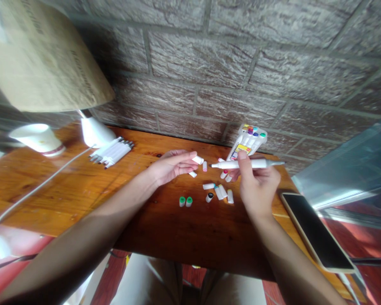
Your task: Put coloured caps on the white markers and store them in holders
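Note:
Over the middle of the wooden table, my left hand [174,166] pinches a small white marker cap [198,159] between thumb and fingers. Facing it, my right hand [257,182] grips a white marker [252,164] held level, both ends uncapped, its dark tip pointing at the cap a short way off. Loose caps lie on the wood below and between the hands: two with green tops [186,201], one with a black top [209,197], and several white ones [220,192] with coloured ends. Behind my right hand leans a clear case of capped markers [249,142].
Uncapped markers [114,152] lie bundled at left by the lamp base [97,132]. A paper cup [40,139] stands farther left, and a white cord [41,186] crosses the table. A phone [317,231] rests along the right edge. A stone-patterned wall [190,76] closes the back.

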{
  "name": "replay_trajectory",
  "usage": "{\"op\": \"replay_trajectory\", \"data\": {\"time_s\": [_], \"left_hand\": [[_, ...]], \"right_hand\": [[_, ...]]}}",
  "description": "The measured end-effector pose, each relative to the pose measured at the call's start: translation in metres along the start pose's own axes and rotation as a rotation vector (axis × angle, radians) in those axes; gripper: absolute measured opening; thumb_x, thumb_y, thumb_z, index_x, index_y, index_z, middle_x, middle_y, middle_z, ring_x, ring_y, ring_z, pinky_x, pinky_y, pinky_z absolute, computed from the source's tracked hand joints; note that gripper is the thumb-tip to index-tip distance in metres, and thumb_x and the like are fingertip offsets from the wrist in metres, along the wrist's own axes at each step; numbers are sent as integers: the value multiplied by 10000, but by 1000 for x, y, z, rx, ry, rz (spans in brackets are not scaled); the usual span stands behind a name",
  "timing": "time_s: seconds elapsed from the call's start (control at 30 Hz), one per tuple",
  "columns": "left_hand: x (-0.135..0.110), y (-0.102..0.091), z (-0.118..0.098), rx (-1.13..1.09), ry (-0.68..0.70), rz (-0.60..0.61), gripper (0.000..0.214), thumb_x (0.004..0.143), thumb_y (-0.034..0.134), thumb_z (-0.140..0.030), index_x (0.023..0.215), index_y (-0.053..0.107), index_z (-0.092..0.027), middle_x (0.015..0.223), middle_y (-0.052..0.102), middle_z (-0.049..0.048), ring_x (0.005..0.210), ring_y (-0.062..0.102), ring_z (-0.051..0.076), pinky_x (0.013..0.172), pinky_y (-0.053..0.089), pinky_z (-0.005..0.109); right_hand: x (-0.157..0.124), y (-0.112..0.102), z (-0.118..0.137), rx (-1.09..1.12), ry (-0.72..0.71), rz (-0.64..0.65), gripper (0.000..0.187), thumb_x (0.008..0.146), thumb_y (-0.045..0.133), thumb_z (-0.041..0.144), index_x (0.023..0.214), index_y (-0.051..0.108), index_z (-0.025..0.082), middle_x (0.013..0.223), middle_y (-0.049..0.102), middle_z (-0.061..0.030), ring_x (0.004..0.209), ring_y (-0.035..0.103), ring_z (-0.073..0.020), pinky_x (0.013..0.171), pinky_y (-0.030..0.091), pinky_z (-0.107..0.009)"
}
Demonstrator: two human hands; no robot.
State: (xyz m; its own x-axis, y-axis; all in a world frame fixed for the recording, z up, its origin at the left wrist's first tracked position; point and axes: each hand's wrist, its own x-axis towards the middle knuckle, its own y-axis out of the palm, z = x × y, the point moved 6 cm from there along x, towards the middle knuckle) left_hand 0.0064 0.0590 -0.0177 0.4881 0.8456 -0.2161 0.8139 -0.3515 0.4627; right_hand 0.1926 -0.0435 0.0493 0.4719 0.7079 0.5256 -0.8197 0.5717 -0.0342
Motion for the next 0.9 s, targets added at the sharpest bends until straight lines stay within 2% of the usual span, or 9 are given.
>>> {"op": "replay_trajectory", "data": {"time_s": [0.2,0.4,0.67,0.9], "left_hand": [[-1,1,1,0,-13,-1,187,710,859,-236,751,753,-88,720,771,95,610,725,138,595,584,170],[-1,2,0,12,-13,2,172,727,847,-230,756,753,-88,737,775,103,610,724,138,600,582,176],[-1,2,-1,-4,20,38,166,726,847,-219,760,739,-97,712,769,83,615,729,134,606,587,172],[-2,7,0,4,58,62,144,736,834,-184,766,728,-91,725,771,82,620,731,132,634,604,184]], "right_hand": [[0,3,-2,91,50,43,238,858,706,418,804,679,187,582,680,12,435,584,-120,456,473,-250],[-3,10,-3,125,86,129,285,839,733,434,779,711,157,624,706,-25,444,578,-106,448,481,-236],[-9,18,-6,110,85,224,249,830,749,396,898,766,157,752,773,-49,488,643,-130,451,535,-250],[-10,17,-5,26,72,232,239,852,722,399,840,750,162,721,764,-45,476,643,-136,456,525,-245]]}}
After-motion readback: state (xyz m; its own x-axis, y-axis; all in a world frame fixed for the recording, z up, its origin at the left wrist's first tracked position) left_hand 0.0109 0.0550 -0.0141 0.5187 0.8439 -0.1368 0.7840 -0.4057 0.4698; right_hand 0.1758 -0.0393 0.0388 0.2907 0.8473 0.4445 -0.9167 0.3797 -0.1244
